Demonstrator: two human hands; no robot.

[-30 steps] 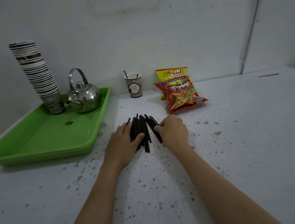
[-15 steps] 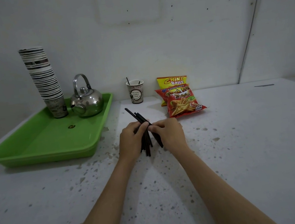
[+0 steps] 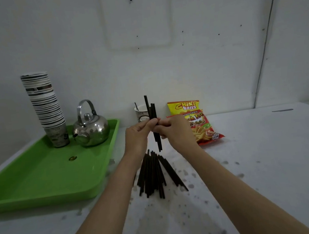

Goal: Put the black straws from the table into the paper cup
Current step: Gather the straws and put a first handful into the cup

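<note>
Since the earlier frames both hands have risen off the table, lifting a small bundle of black straws away from the pile and turning it upright, where before the hands were pressed around the heap on the surface. The white speckled table fills the lower view, backed by a white wall. On the left sits a green tray, carrying a tall stack of paper cups and, just beside it, a steel kettle. At the back of the table stand two snack bags: a red French fries bag leaning in front of a yellow Chiki Balls bag. The left hand and right hand meet in the air above the table, each pinching the upright bundle between thumb and fingertips at about its middle, so its ends stick out above and below. Under them the remaining pile of black straws lies fanned on the table between the forearms. The paper cup stands at the back near the wall, partly hidden behind the raised bundle, with one straw already leaning in it.
</note>
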